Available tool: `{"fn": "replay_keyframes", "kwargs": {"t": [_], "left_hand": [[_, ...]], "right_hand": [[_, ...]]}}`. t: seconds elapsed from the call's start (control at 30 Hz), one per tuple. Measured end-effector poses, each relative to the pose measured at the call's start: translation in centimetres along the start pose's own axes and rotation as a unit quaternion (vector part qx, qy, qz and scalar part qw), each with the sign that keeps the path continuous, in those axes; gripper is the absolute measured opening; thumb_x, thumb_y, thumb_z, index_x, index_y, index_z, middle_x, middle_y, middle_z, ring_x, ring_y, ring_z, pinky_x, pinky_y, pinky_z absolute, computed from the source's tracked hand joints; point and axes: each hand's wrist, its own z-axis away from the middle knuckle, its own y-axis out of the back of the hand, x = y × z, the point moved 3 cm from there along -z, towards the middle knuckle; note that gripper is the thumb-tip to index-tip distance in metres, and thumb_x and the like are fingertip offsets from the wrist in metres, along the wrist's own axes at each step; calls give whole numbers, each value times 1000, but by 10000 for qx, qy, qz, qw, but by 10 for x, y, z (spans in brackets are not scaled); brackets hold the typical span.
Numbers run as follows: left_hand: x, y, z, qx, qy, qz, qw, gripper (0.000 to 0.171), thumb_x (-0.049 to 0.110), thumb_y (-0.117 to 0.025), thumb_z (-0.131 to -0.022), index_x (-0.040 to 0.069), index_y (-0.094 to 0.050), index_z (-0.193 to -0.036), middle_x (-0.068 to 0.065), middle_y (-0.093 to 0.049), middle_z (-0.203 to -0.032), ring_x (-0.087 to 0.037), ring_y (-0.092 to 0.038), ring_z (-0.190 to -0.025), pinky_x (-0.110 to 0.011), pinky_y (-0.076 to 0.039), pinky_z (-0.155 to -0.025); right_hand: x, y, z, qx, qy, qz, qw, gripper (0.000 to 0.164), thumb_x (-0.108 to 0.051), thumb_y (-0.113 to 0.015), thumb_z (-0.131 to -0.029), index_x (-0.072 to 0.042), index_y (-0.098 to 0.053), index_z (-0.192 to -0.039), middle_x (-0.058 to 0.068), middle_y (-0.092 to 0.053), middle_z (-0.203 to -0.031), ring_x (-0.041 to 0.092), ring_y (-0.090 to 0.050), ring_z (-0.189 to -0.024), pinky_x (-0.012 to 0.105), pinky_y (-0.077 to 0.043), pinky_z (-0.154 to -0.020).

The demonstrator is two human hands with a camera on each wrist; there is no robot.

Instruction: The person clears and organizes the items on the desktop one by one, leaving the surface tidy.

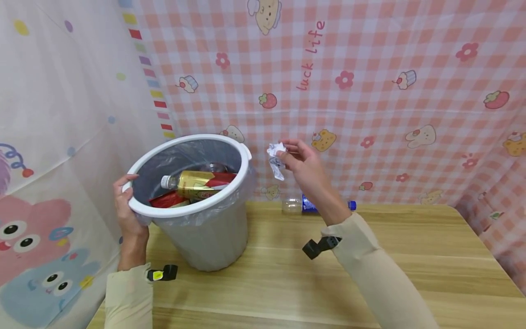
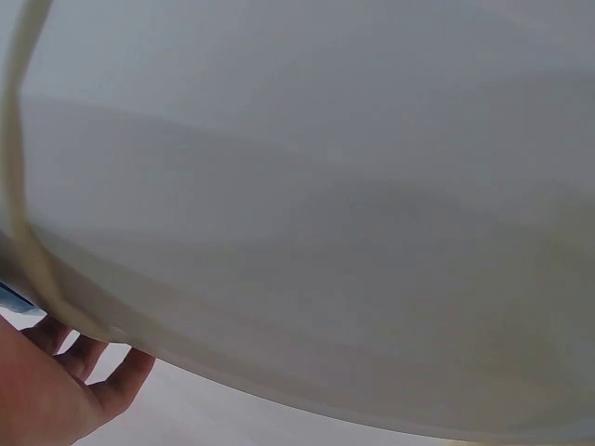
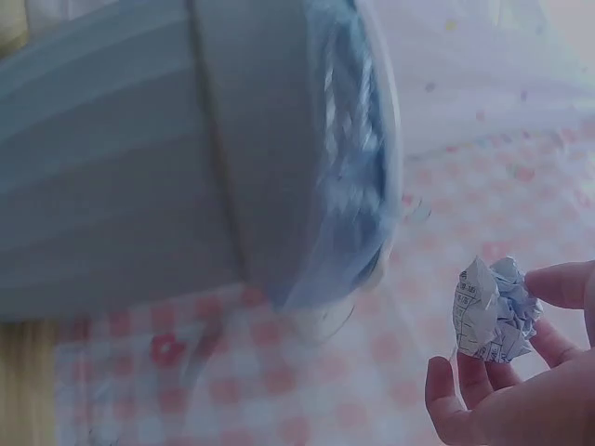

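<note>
A grey trash can (image 1: 213, 242) with a white rim and a clear plastic liner stands tilted on the table. My left hand (image 1: 128, 214) grips its rim on the left side; in the left wrist view the fingers (image 2: 125, 381) curl at the rim's edge. Inside the can lie a bottle with a gold and red label (image 1: 197, 183) and a red package (image 1: 166, 199). To the right of the can, in the air, my right hand (image 1: 306, 169) pinches a crumpled piece of paper (image 1: 276, 160). Printed lines show on the paper (image 3: 493, 311) in the right wrist view.
A clear plastic bottle with a blue label and cap (image 1: 309, 204) lies at the table's back edge, partly behind my right wrist. The wooden table (image 1: 411, 256) meets a pink checked cloth (image 1: 390, 109) at the back. A white printed cloth (image 1: 61, 114) hangs on the left.
</note>
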Motion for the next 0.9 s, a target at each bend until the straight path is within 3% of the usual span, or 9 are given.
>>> {"fn": "replay_keyframes", "kwargs": {"t": [0.37, 0.67, 0.9], "left_hand": [[-1, 0, 0, -43, -13, 56, 10000, 32, 12, -36, -93, 6, -60, -112, -13, -53, -121, -22, -52, -110, -25, -42, -92], [0, 0, 0, -35, -28, 79, 10000, 31, 13, -35, -93, 6, -60, -111, -12, -53, -121, -22, -52, -110, -25, -42, -92], [0, 0, 0, -64, -16, 92, 9999, 32, 12, -35, -94, 6, -60, -112, -13, -53, -122, -22, -52, -112, -25, -42, -93]], "right_hand": [[-27, -49, -5, -278, 323, -373, 9984, 31, -14, -64, -96, -8, -60, -126, 9, -62, -122, 22, -62, -109, 34, -51, -94], [-20, -87, -1, -552, 585, 154, 9966, 30, -19, -65, -96, -14, -61, -125, 7, -59, -124, 20, -60, -113, 33, -50, -95], [-15, -93, 1, -853, 698, 335, 9933, 36, -20, -65, -96, -17, -58, -132, 6, -57, -127, 20, -60, -119, 37, -49, -98]]}}
